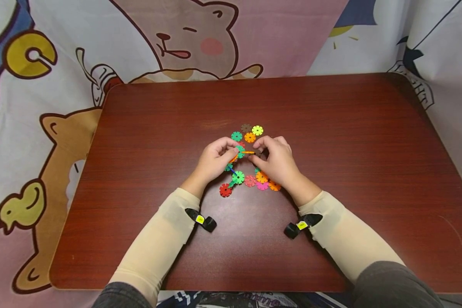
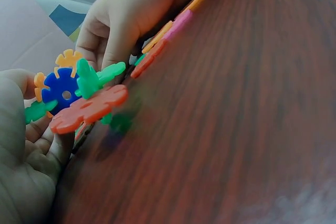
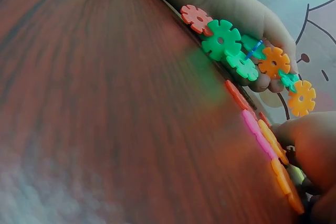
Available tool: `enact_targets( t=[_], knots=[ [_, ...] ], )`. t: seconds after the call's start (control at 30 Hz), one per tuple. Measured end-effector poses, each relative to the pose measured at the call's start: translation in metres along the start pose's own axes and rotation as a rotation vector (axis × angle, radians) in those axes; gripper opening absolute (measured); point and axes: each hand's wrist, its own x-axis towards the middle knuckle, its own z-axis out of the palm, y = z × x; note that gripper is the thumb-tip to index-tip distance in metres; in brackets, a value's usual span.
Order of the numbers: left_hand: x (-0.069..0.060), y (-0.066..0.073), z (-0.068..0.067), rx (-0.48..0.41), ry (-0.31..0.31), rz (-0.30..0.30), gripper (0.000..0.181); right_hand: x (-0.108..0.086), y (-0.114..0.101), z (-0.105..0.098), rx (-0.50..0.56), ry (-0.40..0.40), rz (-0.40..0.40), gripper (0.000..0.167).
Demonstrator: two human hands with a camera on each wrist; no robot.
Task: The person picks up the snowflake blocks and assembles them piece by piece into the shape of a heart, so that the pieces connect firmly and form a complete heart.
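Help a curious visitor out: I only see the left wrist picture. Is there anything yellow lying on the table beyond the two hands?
Observer: Yes, the head view shows a yellow disc lying there.
Visitor: What does the right hand have? My picture hides its grip.
Observer: In the head view, a small dark piece sits between its thumb and forefinger.
Visitor: And what's in the background?
Observer: A hanging cloth with a large, pink-cheeked cartoon animal.

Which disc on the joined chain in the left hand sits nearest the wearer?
The red disc, at its near end; the others are green discs, orange discs and a blue disc.
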Motion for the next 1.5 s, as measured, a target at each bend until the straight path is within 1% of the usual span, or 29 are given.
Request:
enact_targets(
  t=[0.17,0.27,0.4,0.5,0.63,0.7,0.8,0.87,0.93,1.03,1.3,1.5],
  knots=[
    [0.000,0.001,0.000,-0.003,0.004,0.009,0.011,0.000,0.002,0.002,0.079,0.061,-0.015,0.016],
    [0.000,-0.001,0.000,-0.005,0.006,0.016,0.012,0.000,0.000,0.000,0.186,0.104,0.037,0.011],
    [0.000,-0.002,0.000,-0.013,0.009,0.019,0.011,0.001,-0.001,-0.001,0.371,0.161,0.120,0.010],
    [0.001,-0.003,0.000,-0.016,0.011,0.021,0.011,0.001,-0.002,-0.002,0.452,0.174,0.148,0.009],
    [0.001,-0.003,0.000,-0.024,0.011,0.020,0.011,0.000,-0.004,-0.002,0.481,0.173,0.162,0.009],
    [0.001,-0.003,0.001,-0.029,0.012,0.018,0.011,-0.001,-0.013,-0.006,0.483,0.172,0.166,0.009],
    [0.001,-0.002,0.001,-0.033,0.014,0.013,0.011,-0.001,-0.016,-0.006,0.492,0.173,0.162,0.010],
    [0.001,-0.001,0.001,-0.035,0.014,0.013,0.011,-0.001,-0.016,-0.006,0.501,0.168,0.149,0.009],
    [0.000,-0.002,0.001,-0.036,0.015,0.011,0.011,0.000,-0.007,-0.002,0.512,0.164,0.133,0.009],
    [0.001,-0.002,0.000,-0.046,0.018,0.006,0.011,-0.001,-0.003,-0.002,0.525,0.158,0.116,0.010],
    [0.002,-0.001,-0.001,-0.081,0.022,-0.016,0.012,0.000,-0.002,-0.004,0.565,0.145,0.108,0.009],
    [0.001,-0.001,-0.001,-0.045,-0.001,0.000,0.011,-0.001,-0.007,-0.005,0.559,0.151,0.097,0.009]
  ],
)
